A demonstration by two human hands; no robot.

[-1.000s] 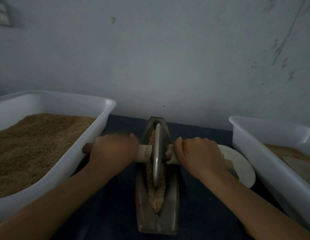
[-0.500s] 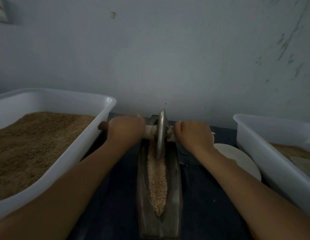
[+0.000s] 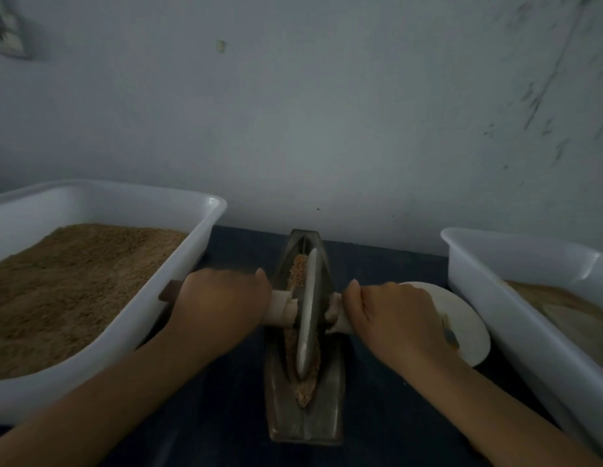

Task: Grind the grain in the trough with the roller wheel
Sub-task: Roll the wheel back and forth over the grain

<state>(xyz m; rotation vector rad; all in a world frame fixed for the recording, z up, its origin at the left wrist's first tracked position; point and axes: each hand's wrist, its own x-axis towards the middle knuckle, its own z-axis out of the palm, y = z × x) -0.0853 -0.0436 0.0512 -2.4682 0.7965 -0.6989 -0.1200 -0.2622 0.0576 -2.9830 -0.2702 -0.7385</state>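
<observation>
Both forearms reach in from the bottom corners and meet over the middle of the dark table [image 3: 226,416]. The left hand [image 3: 222,305] lies knuckles up, its fingers curled over and grasping the wooden handle [image 3: 280,306] on the left side of the wheel; the thumb tip shows at its upper right edge. The right hand [image 3: 392,316] mirrors it, clenched round the handle on the wheel's right side, with the wrist bent a little outward.

The roller wheel [image 3: 309,315] stands upright on edge in the trough [image 3: 305,419], roughly at mid-length of it, its thin metal rim running from 12 to 6 o'clock. The trough is a narrow, boat-shaped metal piece that lies lengthwise away from the person at the centre of the table. Grain [image 3: 298,269] shows in its groove beyond the wheel and again in front of it, toward 6 o'clock.

At 9 o'clock a white tub [image 3: 178,288] holds brown meal; its left part is cut off by the frame edge. At 3 o'clock a second white tub [image 3: 495,291] is also cut off, and its contents are dim. Between it and the right hand lies a white plate [image 3: 468,328], partly hidden by that hand; a small dark object on it is too unclear to name. The handle's left end [image 3: 168,294] pokes out past the left hand, touching or just beside the tub wall; I cannot tell which. The whole scene is dark.
</observation>
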